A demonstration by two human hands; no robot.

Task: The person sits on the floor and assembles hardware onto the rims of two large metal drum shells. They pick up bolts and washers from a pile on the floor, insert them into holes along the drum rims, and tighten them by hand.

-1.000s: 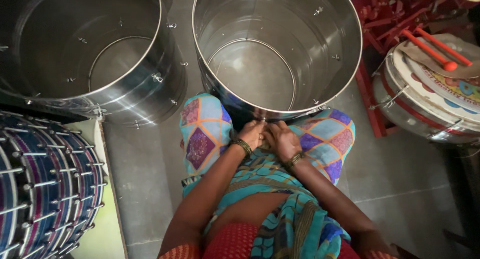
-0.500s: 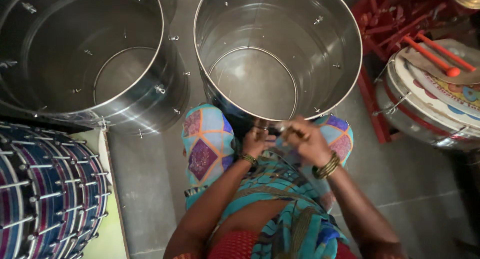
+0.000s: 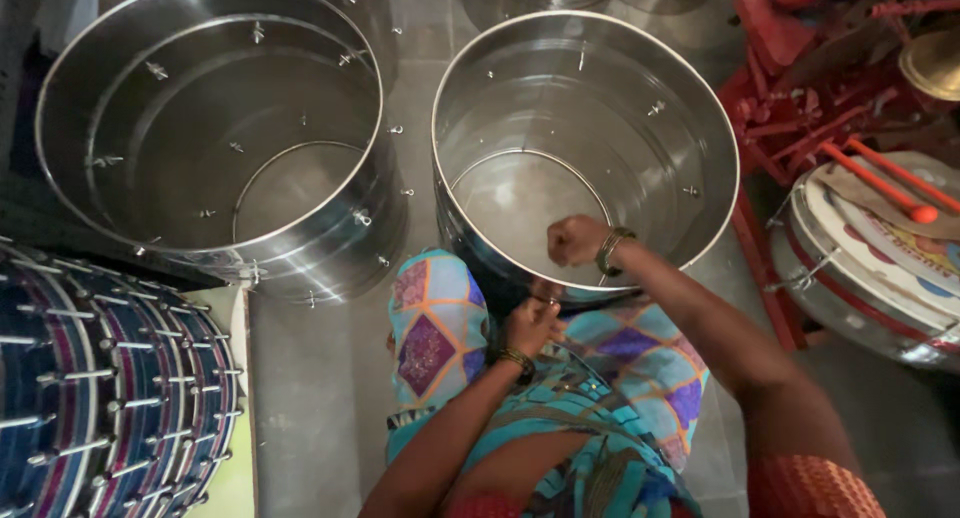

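Observation:
A bare steel drum shell [image 3: 690, 98] stands open-topped on the floor against my knees. My right hand [image 3: 575, 240] is a closed fist raised over its near rim, just inside the shell; what it pinches is too small to see. My left hand [image 3: 530, 323] is below it, outside the near wall of the shell, fingers curled around something small that I cannot make out. Both wrists wear bangles. My patterned clothing [image 3: 435, 328] fills the lower middle.
A second steel drum shell [image 3: 110, 68] with small bolts through its wall stands at the left. Dark striped drums with metal lugs [image 3: 100, 398] lie at lower left. At the right sit a finished drum [image 3: 870, 268], orange sticks [image 3: 880, 183] and a red metal frame [image 3: 790, 38].
My right hand has lifted from beside the left at the shell's outer wall up over the near rim. The left hand stays low at the wall.

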